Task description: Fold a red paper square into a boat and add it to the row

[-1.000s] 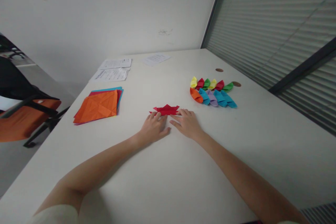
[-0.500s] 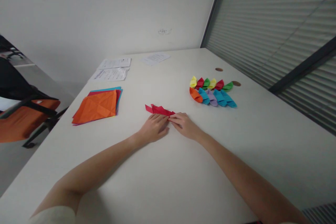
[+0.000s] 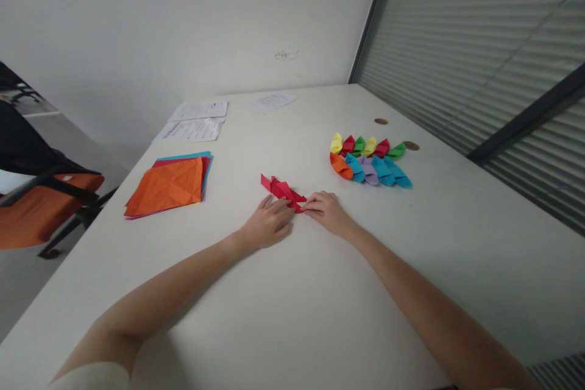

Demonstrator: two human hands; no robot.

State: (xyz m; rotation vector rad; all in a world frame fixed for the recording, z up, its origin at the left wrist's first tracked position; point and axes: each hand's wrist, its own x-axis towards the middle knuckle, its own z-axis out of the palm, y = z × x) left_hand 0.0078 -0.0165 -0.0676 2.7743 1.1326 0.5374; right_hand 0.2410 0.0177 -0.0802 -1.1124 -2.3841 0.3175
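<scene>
A folded red paper piece [image 3: 280,189] lies on the white table [image 3: 292,292], turned slantwise with its far end pointing up-left. My left hand [image 3: 266,224] rests flat beside it, fingers stretched out and touching its near edge. My right hand [image 3: 326,210] has its fingertips pinched on the near right corner of the red piece.
A stack of coloured sheets with an orange one on top [image 3: 168,184] lies to the left. Two rows of folded coloured paper shapes [image 3: 369,160] sit to the right. Printed papers [image 3: 196,122] lie at the far edge. An orange chair [image 3: 41,201] stands off the table's left side.
The red piece has been turned from lying crosswise to slanting up-left. My right hand went from flat on it to pinching its corner. My left hand stayed near it.
</scene>
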